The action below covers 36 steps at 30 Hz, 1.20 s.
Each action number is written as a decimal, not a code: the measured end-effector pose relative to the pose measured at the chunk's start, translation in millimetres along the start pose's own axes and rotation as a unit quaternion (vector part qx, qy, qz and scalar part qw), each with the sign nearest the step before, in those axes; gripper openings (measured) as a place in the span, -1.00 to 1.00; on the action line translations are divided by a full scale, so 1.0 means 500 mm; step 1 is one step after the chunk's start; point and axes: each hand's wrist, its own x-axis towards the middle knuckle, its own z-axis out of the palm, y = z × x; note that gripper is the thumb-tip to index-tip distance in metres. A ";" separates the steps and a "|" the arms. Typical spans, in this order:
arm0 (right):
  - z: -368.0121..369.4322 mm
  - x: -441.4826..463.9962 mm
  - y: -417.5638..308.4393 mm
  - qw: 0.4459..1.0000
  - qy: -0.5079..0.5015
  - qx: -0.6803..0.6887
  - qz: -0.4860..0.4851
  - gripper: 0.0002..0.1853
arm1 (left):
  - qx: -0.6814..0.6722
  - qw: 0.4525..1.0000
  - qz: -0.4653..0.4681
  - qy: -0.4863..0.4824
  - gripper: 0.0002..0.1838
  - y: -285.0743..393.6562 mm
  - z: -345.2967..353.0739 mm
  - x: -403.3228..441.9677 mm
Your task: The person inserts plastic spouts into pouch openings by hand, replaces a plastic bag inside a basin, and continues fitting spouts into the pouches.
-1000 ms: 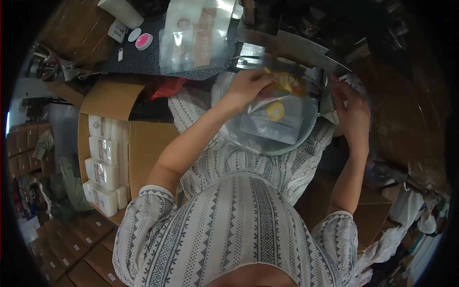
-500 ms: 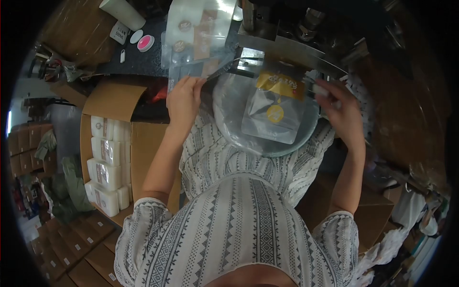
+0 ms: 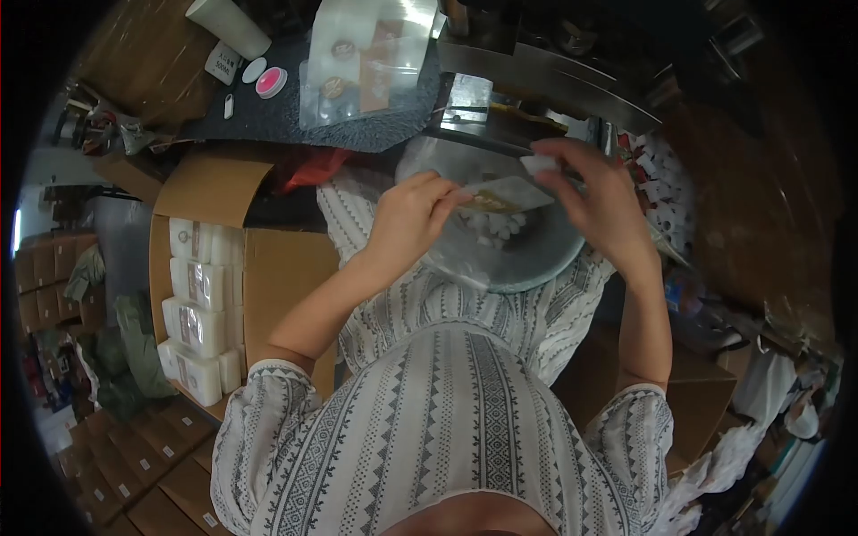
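My left hand (image 3: pixel 413 214) pinches the edge of a plastic pouch (image 3: pixel 518 194) with some gold print on it. The pouch is tilted, seen nearly edge-on, above a bowl lined with clear plastic (image 3: pixel 536 259) in my lap. Within the bowl lies a heap of small white pieces (image 3: pixel 492 228). A similar small white piece (image 3: pixel 539 164) sits between the thumb and fingers of my right hand (image 3: pixel 608 201), just above the pouch's right end. Beyond the hands is the metal bar of a machine (image 3: pixel 554 76); something gold (image 3: pixel 518 118) shows under it.
Printed clear pouches (image 3: pixel 366 67) lie on the dark work surface (image 3: pixel 268 121), with a pink round tub (image 3: pixel 271 82) and a white cup (image 3: pixel 228 27) to their left. An open carton (image 3: pixel 277 295) of packed white bundles stands at my left. White pieces (image 3: pixel 666 196) are piled right of the machine.
My left hand has moved right from the pouch stack and holds a pouch over the bowl. The pouch that covered the bowl no longer does. My right hand moved left with the white piece.
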 end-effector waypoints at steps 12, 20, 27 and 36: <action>-0.007 -0.021 0.002 0.996 -0.021 -0.078 -0.029 -0.77 | -0.035 0.997 0.061 -0.018 -0.90 -0.014 0.018 0.008; -0.035 -0.030 0.006 0.997 0.010 -0.063 0.034 -0.77 | -0.008 0.998 0.063 -0.028 -0.89 -0.019 0.042 0.022; -0.006 -0.022 0.028 0.997 -0.045 -0.044 0.040 -0.74 | -0.031 0.993 0.070 -0.092 -0.86 -0.022 0.070 0.022; -0.031 -0.034 0.050 0.989 0.098 -0.062 0.090 -0.75 | -0.382 0.879 -0.254 -0.130 -0.74 -0.015 0.086 0.112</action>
